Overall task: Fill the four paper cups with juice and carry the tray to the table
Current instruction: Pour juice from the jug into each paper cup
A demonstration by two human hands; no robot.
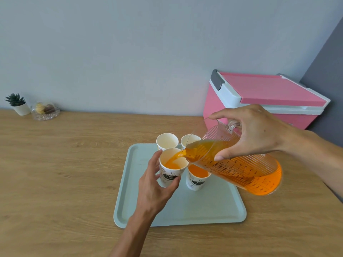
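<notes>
The left hand (156, 184) curls its fingers round a white printed paper cup (171, 176) at the middle of the pale green plastic tray (194, 210). The right hand (258, 134) wraps its fingers round a tilted clear ribbed jug (241, 169) above the tray, pouring orange juice (259, 182) into that cup.

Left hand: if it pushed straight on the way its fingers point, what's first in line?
The front-left cup that the left hand now grips; past it, probably the empty back-left cup, though depth is unclear.
</notes>
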